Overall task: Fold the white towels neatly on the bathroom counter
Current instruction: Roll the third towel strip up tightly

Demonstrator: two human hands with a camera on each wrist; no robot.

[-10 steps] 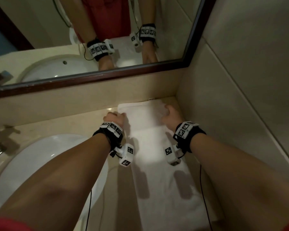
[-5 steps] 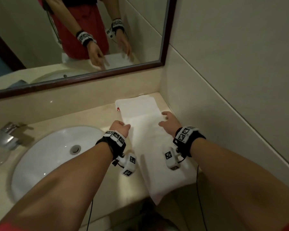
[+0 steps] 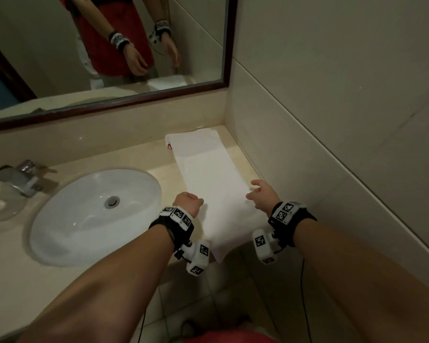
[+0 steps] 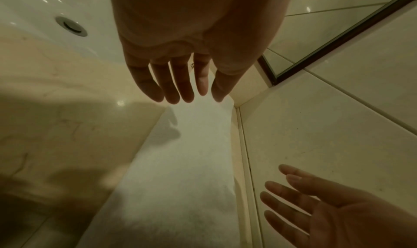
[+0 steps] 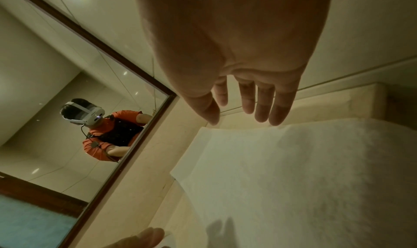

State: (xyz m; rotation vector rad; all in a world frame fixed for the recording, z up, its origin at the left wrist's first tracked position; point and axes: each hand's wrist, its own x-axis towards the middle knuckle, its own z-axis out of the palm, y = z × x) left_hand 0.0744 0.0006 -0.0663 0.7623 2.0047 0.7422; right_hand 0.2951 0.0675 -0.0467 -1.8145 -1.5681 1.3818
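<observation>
A white towel (image 3: 208,174) lies as a long narrow strip on the beige counter (image 3: 139,154), running from the back corner to the front edge, where its near end hangs over. My left hand (image 3: 187,203) hovers at the strip's left edge near the front. In the left wrist view this left hand (image 4: 187,91) has straight fingers and holds nothing above the towel (image 4: 180,180). My right hand (image 3: 260,195) hovers at the right edge with fingers spread. The right wrist view shows the right hand (image 5: 246,107) empty over the towel (image 5: 293,171).
A white oval sink (image 3: 94,214) sits left of the towel, with a chrome faucet (image 3: 22,179) and a glass dish (image 3: 0,204) beyond it. A dark-framed mirror (image 3: 109,45) lines the back; a tiled wall (image 3: 332,120) closes the right side. Floor tiles lie below the counter's front edge.
Both hands have drawn back from the towel's far end to near the front edge and lifted off the cloth. The head view has pulled back, now showing the whole sink.
</observation>
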